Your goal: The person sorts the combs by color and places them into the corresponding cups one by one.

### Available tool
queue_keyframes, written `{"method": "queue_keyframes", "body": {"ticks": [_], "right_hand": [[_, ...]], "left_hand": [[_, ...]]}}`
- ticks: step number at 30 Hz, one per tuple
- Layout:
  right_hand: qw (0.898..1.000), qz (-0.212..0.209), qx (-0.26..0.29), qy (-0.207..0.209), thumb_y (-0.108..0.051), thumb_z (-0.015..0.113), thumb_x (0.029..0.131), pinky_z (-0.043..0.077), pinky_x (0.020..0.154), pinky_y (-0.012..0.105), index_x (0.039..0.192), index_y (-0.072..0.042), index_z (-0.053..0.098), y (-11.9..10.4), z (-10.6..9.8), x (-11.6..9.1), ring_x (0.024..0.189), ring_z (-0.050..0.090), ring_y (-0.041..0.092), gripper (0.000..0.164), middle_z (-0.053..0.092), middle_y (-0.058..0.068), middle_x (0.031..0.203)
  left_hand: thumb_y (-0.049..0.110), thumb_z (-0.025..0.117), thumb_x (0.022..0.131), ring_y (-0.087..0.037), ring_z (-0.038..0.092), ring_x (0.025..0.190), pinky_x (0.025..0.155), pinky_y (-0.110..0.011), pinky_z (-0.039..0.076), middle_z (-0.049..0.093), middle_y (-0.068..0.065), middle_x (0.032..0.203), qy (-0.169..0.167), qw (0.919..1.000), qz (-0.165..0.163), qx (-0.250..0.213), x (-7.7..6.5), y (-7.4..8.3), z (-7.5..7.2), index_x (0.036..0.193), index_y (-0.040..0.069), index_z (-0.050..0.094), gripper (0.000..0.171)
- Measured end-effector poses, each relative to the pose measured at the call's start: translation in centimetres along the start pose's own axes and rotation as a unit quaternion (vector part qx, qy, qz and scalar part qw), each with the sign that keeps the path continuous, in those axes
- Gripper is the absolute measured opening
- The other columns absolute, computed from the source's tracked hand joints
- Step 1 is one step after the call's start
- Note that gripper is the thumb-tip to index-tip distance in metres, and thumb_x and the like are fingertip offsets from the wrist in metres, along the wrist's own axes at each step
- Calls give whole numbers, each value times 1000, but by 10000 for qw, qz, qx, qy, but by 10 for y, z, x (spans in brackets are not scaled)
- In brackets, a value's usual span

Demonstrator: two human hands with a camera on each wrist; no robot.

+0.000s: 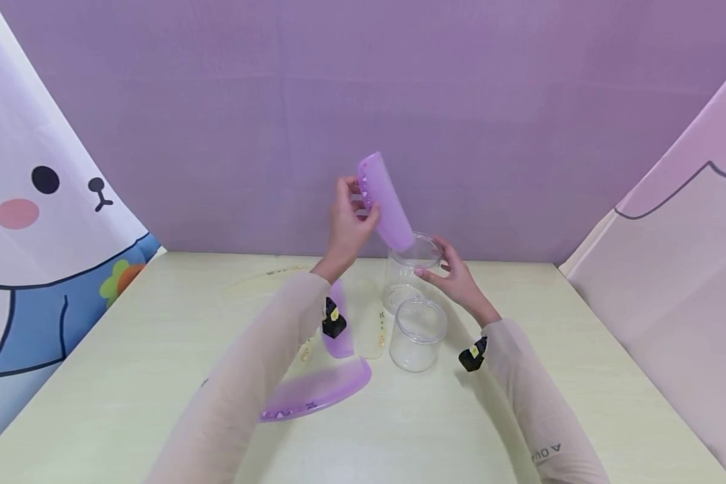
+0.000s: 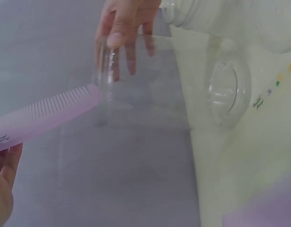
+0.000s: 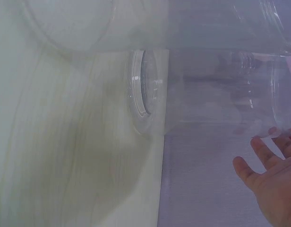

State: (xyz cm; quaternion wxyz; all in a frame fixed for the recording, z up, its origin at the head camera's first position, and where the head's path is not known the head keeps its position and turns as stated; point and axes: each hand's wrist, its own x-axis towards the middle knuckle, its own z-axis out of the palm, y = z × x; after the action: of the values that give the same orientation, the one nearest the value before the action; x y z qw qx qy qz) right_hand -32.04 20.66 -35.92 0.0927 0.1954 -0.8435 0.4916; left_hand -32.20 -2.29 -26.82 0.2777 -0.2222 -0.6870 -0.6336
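Observation:
In the head view my left hand (image 1: 349,225) pinches a purple comb (image 1: 387,208) along its spine, with small decorations near the fingers. The comb tilts, its lower end at the mouth of a tall clear jar (image 1: 402,279). That comb (image 2: 46,116) shows its teeth in the left wrist view, one end overlapping the jar's rim. My right hand (image 1: 456,275) holds the jar near its top, thumb on the near side and fingers at the far right. In the right wrist view, fingertips touch the wall of the jar (image 3: 207,94).
A shorter clear jar (image 1: 419,346) stands just in front of the tall one. Purple combs (image 1: 320,391) and see-through yellowish combs (image 1: 368,316) lie on the pale table (image 1: 411,430), partly behind my left sleeve. A purple backdrop (image 1: 460,134) rises behind.

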Motion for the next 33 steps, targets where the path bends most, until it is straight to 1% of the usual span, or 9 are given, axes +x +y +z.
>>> {"method": "queue_keyframes", "body": {"ticks": [4, 7, 9, 11, 14, 17, 23, 27, 33], "right_hand": [[10000, -29, 74, -39, -17, 68, 82, 28, 105, 57, 144, -7, 20, -8, 0, -2, 132, 30, 39, 79, 30, 20, 145], [9999, -3, 108, -88, -12, 66, 83, 27, 105, 59, 143, -2, 19, -23, -1, -7, 131, 29, 42, 77, 29, 25, 144], [9999, 54, 107, -111, -10, 66, 83, 27, 105, 59, 142, 1, 19, -32, -1, -9, 131, 29, 43, 76, 28, 26, 143], [9998, 85, 116, -121, -11, 66, 83, 26, 105, 58, 143, -1, 19, -28, -2, -8, 132, 28, 42, 77, 27, 25, 144], [9999, 71, 67, -87, -16, 67, 83, 27, 106, 57, 144, -6, 20, -13, -1, -4, 132, 29, 39, 78, 28, 21, 146], [10000, -1, 7, -26, -20, 68, 82, 28, 106, 56, 144, -9, 20, -2, 0, -1, 132, 30, 37, 79, 29, 19, 146], [10000, 0, -5, -25, -21, 68, 81, 29, 106, 55, 144, -10, 21, -2, 0, -1, 132, 31, 37, 79, 30, 19, 145], [9999, 62, 21, -81, -16, 68, 82, 29, 106, 56, 144, -5, 20, -13, -1, -4, 132, 30, 40, 79, 29, 22, 145], [9999, 67, 83, -100, -8, 66, 82, 28, 104, 58, 142, 2, 20, -35, -3, -10, 130, 30, 44, 76, 29, 29, 142]], "left_hand": [[-3, 58, 82, -31, 60, 86, 72, -34, 56, 49, -19, 109, -109, 9999, -48, -53, -4, -6, 8, 119, -1, 34, 44], [-6, 56, 82, -34, 59, 88, 73, -34, 56, 49, -22, 109, -194, 9998, -82, -20, -11, 5, 11, 118, -4, 34, 42], [-6, 56, 82, -33, 59, 87, 73, -32, 56, 50, -21, 108, -227, 9997, -77, 14, -14, 2, 15, 117, -3, 35, 41], [-6, 55, 82, -31, 59, 86, 72, -30, 56, 50, -19, 107, -258, 9996, -60, 41, -16, -1, 18, 117, -2, 35, 40], [-3, 56, 83, -28, 60, 85, 70, -28, 56, 52, -17, 107, -296, 9995, -16, 45, -16, -20, 25, 118, 1, 36, 41], [0, 55, 85, -27, 60, 85, 71, -28, 56, 52, -17, 107, -350, 9994, -6, 79, -18, -24, 28, 118, 2, 36, 37], [6, 52, 89, -26, 61, 84, 70, -25, 55, 54, -17, 104, -412, 9990, -57, 187, -23, -32, 35, 114, 2, 38, 29], [8, 51, 91, -25, 61, 84, 69, -24, 55, 55, -16, 102, -502, 9984, -79, 230, -25, -36, 39, 113, 2, 38, 26], [5, 54, 88, -27, 63, 84, 69, -24, 55, 56, -17, 100, -568, 9977, -44, 376, -27, -39, 42, 110, 0, 40, 26]]}}
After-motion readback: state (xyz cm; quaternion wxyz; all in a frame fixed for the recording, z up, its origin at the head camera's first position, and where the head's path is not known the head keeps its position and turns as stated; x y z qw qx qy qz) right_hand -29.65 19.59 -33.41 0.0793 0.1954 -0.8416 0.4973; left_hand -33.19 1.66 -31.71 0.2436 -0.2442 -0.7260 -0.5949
